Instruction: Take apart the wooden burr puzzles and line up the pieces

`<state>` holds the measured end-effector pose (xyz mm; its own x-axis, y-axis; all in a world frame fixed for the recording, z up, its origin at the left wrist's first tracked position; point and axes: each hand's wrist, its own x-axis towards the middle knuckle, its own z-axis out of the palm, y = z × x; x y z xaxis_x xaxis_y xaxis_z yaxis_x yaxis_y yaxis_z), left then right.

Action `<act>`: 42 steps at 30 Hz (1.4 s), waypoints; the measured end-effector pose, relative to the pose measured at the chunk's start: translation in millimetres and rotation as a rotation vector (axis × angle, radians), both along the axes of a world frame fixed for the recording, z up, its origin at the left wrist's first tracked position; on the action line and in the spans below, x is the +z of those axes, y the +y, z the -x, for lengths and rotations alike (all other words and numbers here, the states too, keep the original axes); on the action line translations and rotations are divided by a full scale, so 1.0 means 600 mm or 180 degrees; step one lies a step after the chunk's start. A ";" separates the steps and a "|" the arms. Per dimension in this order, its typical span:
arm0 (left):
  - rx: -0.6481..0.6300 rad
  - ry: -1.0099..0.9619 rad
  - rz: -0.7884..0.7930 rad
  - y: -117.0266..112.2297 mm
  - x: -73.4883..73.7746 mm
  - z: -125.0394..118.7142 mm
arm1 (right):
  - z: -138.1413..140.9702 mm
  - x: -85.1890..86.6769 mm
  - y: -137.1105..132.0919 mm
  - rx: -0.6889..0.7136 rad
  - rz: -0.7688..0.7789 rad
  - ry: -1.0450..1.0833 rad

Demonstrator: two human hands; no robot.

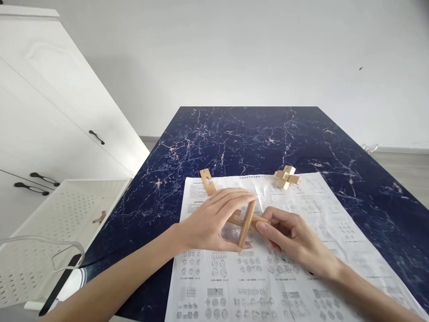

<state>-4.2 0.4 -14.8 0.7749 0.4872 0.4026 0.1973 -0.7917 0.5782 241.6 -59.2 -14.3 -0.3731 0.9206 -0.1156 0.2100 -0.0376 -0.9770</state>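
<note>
The L hand (pixel 216 219) is pinching a tan, straight wooden bar (pixel 248 223), w/ the fingers pressing at its top end & the thumb at its low end. The bar is leaning a bit. The R hand (pixel 296 235) is pinching the near end of a tan, notched wooden stick (pixel 259 220) btwn thumb & fingers. This stick is crossing the bar in the gap btwn the 2 hands; can't tell if they're locking together.

Just past the L hand's knuckles, a flat, light-tan wooden piece w/ a cut-out (pixel 207 180) is lying, its low end hiding behind the hand. Out past the R hand, a pale, chunky wooden cross made of blocks (pixel 287 178) is sitting near the top edge of a big white paper sheet w/ small printed pics (pixel 338 255). The paper is spreading under both hands. A shiny dark-blue tabletop w/ white streaks (pixel 231 138) is showing beyond the grip. Far left of the grip, a white plastic bin w/ holes (pixel 75 201) is holding a small brown wooden bit (pixel 99 218).
</note>
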 end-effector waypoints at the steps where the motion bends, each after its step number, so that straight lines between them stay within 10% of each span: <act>1: 0.0033 0.0028 0.0022 -0.001 0.001 0.000 | 0.000 0.001 0.001 0.0031 0.0027 0.0025; 27: 0.0457 0.0077 -0.0024 0.028 0.027 0.022 | -0.018 -0.006 0.011 -0.0161 0.0285 0.0417; 42: 0.1683 0.0844 -0.0457 0.097 -0.001 0.081 | -0.009 -0.022 0.012 -0.0985 -0.0168 -0.0095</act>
